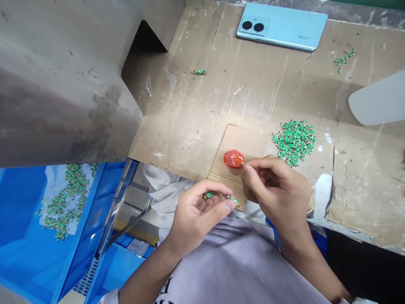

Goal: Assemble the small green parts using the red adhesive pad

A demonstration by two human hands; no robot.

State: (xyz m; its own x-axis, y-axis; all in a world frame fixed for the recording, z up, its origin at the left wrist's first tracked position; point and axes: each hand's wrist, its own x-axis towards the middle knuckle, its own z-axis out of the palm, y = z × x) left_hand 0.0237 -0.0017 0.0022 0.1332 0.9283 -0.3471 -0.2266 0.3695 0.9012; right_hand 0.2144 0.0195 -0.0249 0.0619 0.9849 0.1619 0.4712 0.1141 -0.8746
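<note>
Hands [237, 198] pinching tiny green parts [234, 199], details blurred, red blob [233, 158]

- Bright, even light falls from above; colours read clearly.
- Soft, short shadows sit under the hands on the bench [221, 97].
- Pale glare washes the phone [281, 26] and the blue bin's [22, 236] film.
- Straight edges bow toward the corners.
- Fine parts look slightly soft.
</note>
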